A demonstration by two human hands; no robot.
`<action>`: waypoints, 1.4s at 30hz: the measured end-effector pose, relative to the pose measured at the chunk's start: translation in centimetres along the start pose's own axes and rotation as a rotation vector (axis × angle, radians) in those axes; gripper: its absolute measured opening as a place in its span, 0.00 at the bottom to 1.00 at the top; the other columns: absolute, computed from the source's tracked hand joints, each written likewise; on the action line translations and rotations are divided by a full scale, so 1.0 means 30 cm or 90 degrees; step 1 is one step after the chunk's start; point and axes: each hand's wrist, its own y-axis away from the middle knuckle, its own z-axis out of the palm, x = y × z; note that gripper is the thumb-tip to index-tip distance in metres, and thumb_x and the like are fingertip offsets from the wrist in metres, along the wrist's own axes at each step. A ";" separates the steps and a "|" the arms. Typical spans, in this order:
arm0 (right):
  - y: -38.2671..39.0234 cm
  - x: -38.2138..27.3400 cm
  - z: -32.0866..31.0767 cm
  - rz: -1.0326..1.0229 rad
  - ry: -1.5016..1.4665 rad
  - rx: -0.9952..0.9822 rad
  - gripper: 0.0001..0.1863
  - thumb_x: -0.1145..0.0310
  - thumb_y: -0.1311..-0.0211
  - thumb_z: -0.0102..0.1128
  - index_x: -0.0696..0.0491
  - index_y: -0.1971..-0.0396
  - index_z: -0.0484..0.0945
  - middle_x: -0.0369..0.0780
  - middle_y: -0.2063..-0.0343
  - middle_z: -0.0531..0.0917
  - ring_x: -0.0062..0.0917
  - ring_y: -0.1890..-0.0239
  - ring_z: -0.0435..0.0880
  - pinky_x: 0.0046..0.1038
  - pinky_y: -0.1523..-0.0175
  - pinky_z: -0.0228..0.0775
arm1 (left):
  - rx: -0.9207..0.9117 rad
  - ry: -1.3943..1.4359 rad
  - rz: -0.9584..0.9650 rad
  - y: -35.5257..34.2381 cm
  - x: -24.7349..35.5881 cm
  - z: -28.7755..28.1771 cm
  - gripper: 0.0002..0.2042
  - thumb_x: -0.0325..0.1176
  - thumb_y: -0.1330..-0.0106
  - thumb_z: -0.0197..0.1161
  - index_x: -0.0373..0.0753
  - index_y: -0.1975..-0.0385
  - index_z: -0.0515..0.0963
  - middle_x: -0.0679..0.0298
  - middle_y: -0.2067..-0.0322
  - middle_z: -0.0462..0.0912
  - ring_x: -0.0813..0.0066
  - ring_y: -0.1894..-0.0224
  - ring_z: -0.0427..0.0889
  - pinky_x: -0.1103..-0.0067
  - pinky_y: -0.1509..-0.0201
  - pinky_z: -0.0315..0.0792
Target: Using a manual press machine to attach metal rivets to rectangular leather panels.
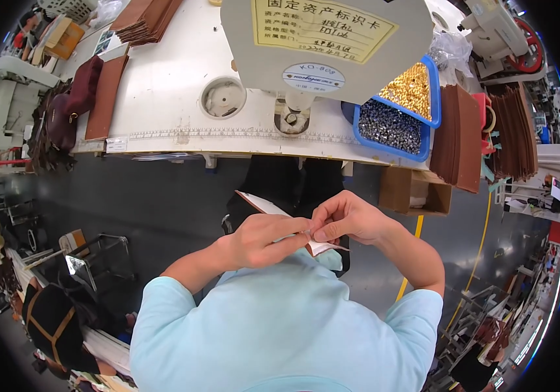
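Observation:
Close in front of my body, at the near side of the table, a narrow leather-like piece (261,202) with a pale face and brown edge runs under both hands. My left hand (263,239) is closed around its middle, fingers pointing right. Thumb and forefinger of my right hand (350,219) are pinched together over the piece, touching the left fingertips. Whatever is between the right fingertips is too small to make out. Beyond my hands, over the table edge, stands a grey machine head (358,68) with a small round lower fitting (293,119).
Blue bins on the white table (169,98) hold gold metal bits (410,91) and dark metal bits (387,127). Brown leather stacks (456,134) lie at right, others (146,19) at far left. A cardboard box (397,189) sits below the table. Another person (51,320) is at lower left.

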 end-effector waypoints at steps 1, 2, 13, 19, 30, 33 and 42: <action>0.003 -0.004 0.007 -0.001 -0.001 0.000 0.03 0.81 0.44 0.70 0.60 0.68 0.87 0.37 0.70 0.86 0.18 0.72 0.81 0.19 0.67 0.73 | -0.017 -0.005 -0.020 -0.002 0.002 -0.009 0.11 0.20 0.54 0.71 0.30 0.68 0.83 0.51 0.59 0.83 0.65 0.69 0.87 0.78 0.69 0.82; 0.010 -0.015 0.019 -0.008 0.039 0.020 0.03 0.81 0.43 0.70 0.60 0.68 0.87 0.36 0.70 0.86 0.17 0.72 0.81 0.20 0.67 0.73 | -0.034 -0.010 -0.039 -0.004 0.004 -0.015 0.11 0.19 0.55 0.74 0.33 0.70 0.84 0.52 0.60 0.84 0.65 0.69 0.87 0.78 0.69 0.83; 0.060 0.033 0.150 -0.496 0.670 0.267 0.07 0.77 0.46 0.68 0.55 0.66 0.88 0.38 0.72 0.84 0.25 0.74 0.83 0.25 0.70 0.77 | -0.030 -0.045 -0.075 0.002 0.010 -0.019 0.11 0.21 0.55 0.74 0.34 0.70 0.83 0.56 0.62 0.85 0.68 0.72 0.85 0.79 0.72 0.80; 0.054 0.068 0.141 -0.557 0.789 0.314 0.08 0.74 0.49 0.69 0.54 0.67 0.88 0.37 0.71 0.85 0.28 0.71 0.84 0.26 0.71 0.77 | -0.026 0.003 -0.135 -0.010 0.018 -0.007 0.12 0.21 0.55 0.75 0.33 0.70 0.81 0.57 0.64 0.83 0.69 0.73 0.84 0.80 0.74 0.79; 0.059 0.069 0.102 -0.444 0.643 0.219 0.15 0.65 0.51 0.78 0.54 0.64 0.88 0.39 0.69 0.87 0.31 0.69 0.85 0.32 0.63 0.78 | -0.050 0.095 -0.349 -0.018 0.064 -0.005 0.12 0.19 0.58 0.76 0.41 0.74 0.84 0.64 0.67 0.83 0.74 0.74 0.84 0.80 0.75 0.78; 0.039 0.097 0.076 -0.467 0.625 0.235 0.12 0.67 0.50 0.77 0.55 0.66 0.87 0.39 0.70 0.87 0.31 0.69 0.85 0.31 0.66 0.75 | -0.070 0.097 -0.351 -0.032 0.061 -0.005 0.14 0.19 0.56 0.76 0.40 0.69 0.84 0.63 0.67 0.83 0.73 0.71 0.86 0.81 0.71 0.81; -0.021 0.110 0.055 -0.690 0.864 0.331 0.10 0.73 0.59 0.74 0.51 0.73 0.83 0.33 0.78 0.81 0.26 0.75 0.80 0.27 0.68 0.68 | -0.185 0.198 -0.523 -0.089 0.057 -0.002 0.25 0.27 0.45 0.75 0.34 0.45 0.77 0.56 0.57 0.86 0.66 0.62 0.89 0.75 0.55 0.84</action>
